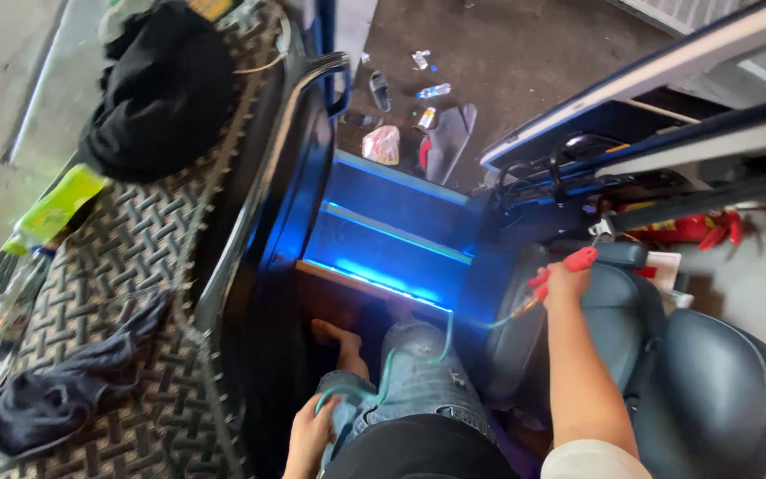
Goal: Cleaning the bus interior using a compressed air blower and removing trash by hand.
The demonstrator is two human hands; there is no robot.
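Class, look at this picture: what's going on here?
A person in jeans stands inside a vehicle by blue-lit steps. Their right hand holds a red-handled tool against a dark seat. A thin greenish hose runs from it to the left hand, which grips its other end.

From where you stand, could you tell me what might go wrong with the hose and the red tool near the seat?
1. The green hose runs loose across the knee from the left hand to the red tool in the right hand; it could snag or kink.
2. A bare foot stands at the edge of the blue-lit steps; a slip seems possible.
3. The tool sits close to the dark seat, which it might mark or wet.
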